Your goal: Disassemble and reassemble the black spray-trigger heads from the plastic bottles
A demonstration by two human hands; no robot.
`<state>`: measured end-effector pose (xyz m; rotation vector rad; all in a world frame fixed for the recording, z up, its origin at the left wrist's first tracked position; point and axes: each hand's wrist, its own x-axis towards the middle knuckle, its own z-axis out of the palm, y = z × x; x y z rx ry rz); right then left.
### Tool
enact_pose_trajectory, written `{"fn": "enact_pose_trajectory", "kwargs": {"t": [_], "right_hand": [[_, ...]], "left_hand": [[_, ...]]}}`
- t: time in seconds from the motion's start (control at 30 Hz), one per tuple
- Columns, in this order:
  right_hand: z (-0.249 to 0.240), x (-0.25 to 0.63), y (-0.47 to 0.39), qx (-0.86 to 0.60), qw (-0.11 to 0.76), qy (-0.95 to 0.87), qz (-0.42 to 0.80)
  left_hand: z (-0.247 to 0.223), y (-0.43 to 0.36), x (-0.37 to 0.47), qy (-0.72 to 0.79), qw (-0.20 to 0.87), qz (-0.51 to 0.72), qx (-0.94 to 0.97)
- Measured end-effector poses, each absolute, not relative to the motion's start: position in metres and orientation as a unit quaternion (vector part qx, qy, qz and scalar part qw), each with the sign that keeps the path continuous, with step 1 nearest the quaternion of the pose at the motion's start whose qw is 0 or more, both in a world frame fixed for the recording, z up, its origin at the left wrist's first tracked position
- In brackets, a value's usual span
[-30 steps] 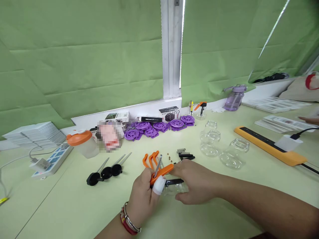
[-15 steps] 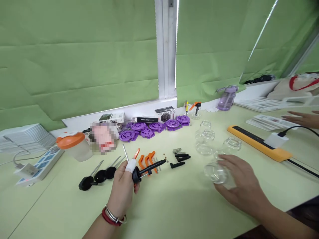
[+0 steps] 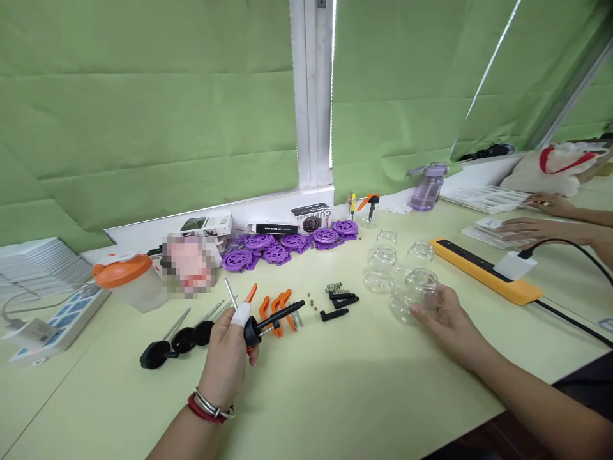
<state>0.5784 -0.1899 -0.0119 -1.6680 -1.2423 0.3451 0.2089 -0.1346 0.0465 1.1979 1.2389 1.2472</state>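
My left hand (image 3: 232,342), its thumb wrapped in white, is closed round a black pump head (image 3: 253,329) with an orange lever and a black tube pointing right. On the right, my right hand (image 3: 447,326) grips a clear glass jar (image 3: 414,297) by its side, mouth upward. More glass jars (image 3: 382,259) stand just behind it. Between the hands lie orange levers (image 3: 286,313), black plastic parts (image 3: 335,314), springs (image 3: 334,288) and tiny brown pieces. Left of my left hand are several black lids with metal rods (image 3: 156,353).
Purple parts (image 3: 278,254) and boxes (image 3: 311,217) line the wall. An orange-lidded cup (image 3: 129,281) and white power strip (image 3: 62,326) sit left. An orange power strip (image 3: 483,271), purple bottle (image 3: 428,187) and another person's hands (image 3: 527,229) are at right.
My right hand has turned the glass jar upright and brought it to the other jars. The view has shifted slightly. Both hands of the other person now show over the white sheets.
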Motion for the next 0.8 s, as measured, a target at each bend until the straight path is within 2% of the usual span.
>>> {"fn": "enact_pose_trajectory", "kwargs": {"t": [0.27, 0.53, 0.67, 0.73, 0.8], "right_hand": [[-0.012, 0.57, -0.149, -0.706, 0.408, -0.547, 0.188], [-0.023, 0.57, -0.118, -0.699, 0.43, -0.56, 0.111], [0.001, 0.551, -0.131, -0.675, 0.446, -0.587, -0.011], [0.017, 0.531, -0.144, -0.588, 0.42, -0.685, -0.096], [0.031, 0.504, -0.157, -0.443, 0.358, -0.806, -0.16]], "left_hand": [[0.046, -0.134, 0.21, 0.519, 0.494, 0.491, 0.496], [0.042, -0.13, 0.209, 0.529, 0.487, 0.494, 0.49], [0.047, -0.132, 0.211, 0.534, 0.478, 0.482, 0.503], [0.052, -0.137, 0.214, 0.534, 0.477, 0.469, 0.517], [0.057, -0.143, 0.218, 0.53, 0.48, 0.451, 0.535]]}}
